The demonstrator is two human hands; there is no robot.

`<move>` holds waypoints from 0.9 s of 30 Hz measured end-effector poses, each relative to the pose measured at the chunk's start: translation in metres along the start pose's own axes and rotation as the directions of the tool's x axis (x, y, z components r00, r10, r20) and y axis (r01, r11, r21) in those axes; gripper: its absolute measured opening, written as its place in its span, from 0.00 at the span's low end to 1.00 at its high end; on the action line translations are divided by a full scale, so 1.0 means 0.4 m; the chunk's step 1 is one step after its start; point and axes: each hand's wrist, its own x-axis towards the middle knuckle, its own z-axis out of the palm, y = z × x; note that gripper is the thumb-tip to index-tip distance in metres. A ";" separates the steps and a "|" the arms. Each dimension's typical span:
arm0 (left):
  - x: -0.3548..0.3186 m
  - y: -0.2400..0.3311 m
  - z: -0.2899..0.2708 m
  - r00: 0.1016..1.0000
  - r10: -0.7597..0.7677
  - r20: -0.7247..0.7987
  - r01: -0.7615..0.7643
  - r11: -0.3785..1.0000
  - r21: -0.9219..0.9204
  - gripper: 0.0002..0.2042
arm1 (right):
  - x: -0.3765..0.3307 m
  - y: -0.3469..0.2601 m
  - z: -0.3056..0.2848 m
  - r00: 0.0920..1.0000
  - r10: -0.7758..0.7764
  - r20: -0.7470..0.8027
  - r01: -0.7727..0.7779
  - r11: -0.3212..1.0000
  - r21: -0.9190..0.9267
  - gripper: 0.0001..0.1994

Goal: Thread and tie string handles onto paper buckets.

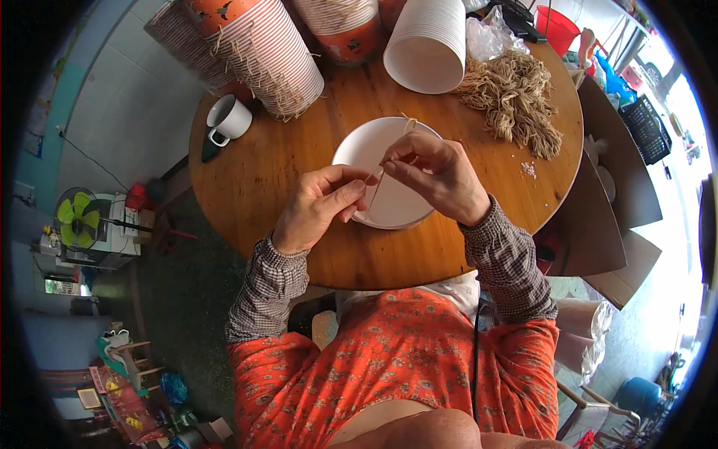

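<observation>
Over a round white container (359,146) at the middle of the table, both my hands work at a thin strand of tan twine (375,191). My left hand (321,202) pinches it between thumb and forefinger. Just to the right, my right hand (441,176) has its fingers closed on the same strand, close to the left fingertips. A short bit of twine pokes up by the far rim, behind the right hand. The hands cover part of the container, and I cannot tell how deep it is. A tangled heap of tan twine (516,101) lies at the back right.
On the round wooden table (247,179), stacked striped buckets with twine (273,63) lean at the back left. A white bucket stack (426,49) lies on its side. Left stands an enamel mug (229,118); white bits (529,170) lie right. An open cardboard box (591,217) adjoins the table.
</observation>
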 end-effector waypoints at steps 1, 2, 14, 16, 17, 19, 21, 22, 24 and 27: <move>-0.001 0.000 -0.001 1.000 0.001 -0.002 -0.001 0.999 0.040 0.11 | 0.000 0.001 0.001 0.994 -0.101 -0.030 0.100 0.995 -0.031 0.06; -0.001 0.002 0.001 1.000 0.000 -0.002 0.000 0.999 0.040 0.11 | -0.001 -0.003 0.004 0.995 -0.099 -0.030 0.099 0.995 -0.031 0.06; 0.005 0.007 0.028 0.950 0.308 -0.049 -0.240 0.821 0.518 0.08 | 0.003 -0.033 0.045 0.984 0.177 0.017 -0.177 0.982 0.069 0.05; 0.008 -0.002 0.024 0.962 0.224 -0.156 -0.160 0.926 0.341 0.09 | -0.014 -0.013 0.049 0.989 0.122 -0.079 -0.113 0.987 0.114 0.06; 0.011 0.000 0.019 0.962 0.226 -0.155 -0.163 0.927 0.339 0.09 | -0.024 -0.007 0.047 0.982 0.070 -0.175 -0.043 0.987 0.154 0.06; 0.008 0.005 0.007 0.974 0.118 -0.191 -0.078 0.975 0.208 0.10 | -0.041 -0.007 0.029 0.995 0.072 -0.071 -0.073 0.997 -0.016 0.08; 0.005 0.009 0.013 0.973 0.121 -0.199 -0.075 0.972 0.223 0.11 | -0.047 -0.006 0.030 0.963 -0.265 0.048 0.266 0.912 -0.313 0.09; 0.005 0.010 0.016 0.972 0.123 -0.201 -0.073 0.968 0.239 0.11 | -0.053 0.001 0.039 0.960 -0.275 0.056 0.277 0.897 -0.345 0.12; 0.001 0.008 0.017 0.974 0.111 -0.196 -0.063 0.970 0.237 0.12 | -0.045 0.002 0.057 0.950 -0.311 -0.020 0.273 0.860 -0.431 0.13; -0.003 0.015 0.017 0.982 0.089 -0.169 -0.046 0.969 0.242 0.12 | -0.028 -0.004 0.070 0.938 -0.331 -0.103 0.252 0.855 -0.454 0.14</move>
